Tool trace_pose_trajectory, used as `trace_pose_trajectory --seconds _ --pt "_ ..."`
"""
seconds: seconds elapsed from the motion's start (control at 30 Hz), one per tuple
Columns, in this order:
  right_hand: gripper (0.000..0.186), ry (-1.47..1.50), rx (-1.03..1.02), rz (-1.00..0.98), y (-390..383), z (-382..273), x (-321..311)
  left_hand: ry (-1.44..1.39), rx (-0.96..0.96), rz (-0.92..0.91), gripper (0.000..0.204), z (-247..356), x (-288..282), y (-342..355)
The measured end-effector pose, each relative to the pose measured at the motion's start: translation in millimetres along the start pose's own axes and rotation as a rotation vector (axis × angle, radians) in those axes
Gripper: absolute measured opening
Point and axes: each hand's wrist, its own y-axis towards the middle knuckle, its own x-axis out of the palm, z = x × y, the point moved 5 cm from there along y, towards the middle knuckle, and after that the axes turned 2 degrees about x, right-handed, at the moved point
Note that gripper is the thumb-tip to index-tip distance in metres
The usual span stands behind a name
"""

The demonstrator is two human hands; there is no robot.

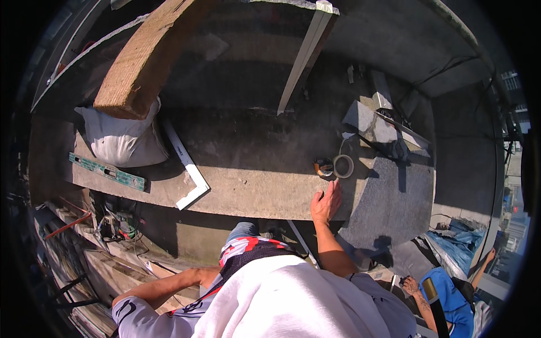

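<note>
Ledge point(259, 194): long, pale concrete, sunlit along its front; runs left to right before the person.
Beam point(146, 62): thick, brown, wooden; slants across the upper left, its cut end above the sack.
Slab point(389, 200): grey, speckled stone, at the ledge's right end; shadows fall on it.
Sack point(121, 138): white, full, at the ledge's left part.
Square point(194, 173): white, L-shaped; lies right of the sack, corner toward the right.
Level point(93, 165): green, with cut-out windows; lies in front of the sack.
Right hand point(327, 204): open over the ledge's front, fingers extended; no hold on anything seen. Fingertips just short of the ring or touching it, cannot tell which.
Left hand: hidden; grip cannot be told. Left forearm point(163, 284) bends in toward the waist.
Ring point(351, 167): pale, round, dark-centred; on the ledge beyond the right fingertips.
Case point(323, 167): small, black and orange; just left of the ring.
</note>
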Motion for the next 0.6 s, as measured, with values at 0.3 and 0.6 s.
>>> trace_pose_trajectory --seconds 0.3,0.6 --pt "0.063 -0.007 0.02 -0.024 -0.4 -6.9 -4.7 0.089 -0.018 0.024 0.074 -2.7 -27.7 -7.7" --pt "0.066 -0.014 0.022 -0.021 -1.2 -0.1 0.2 0.017 -0.001 0.118 0.072 0.3 -48.7 -14.3"
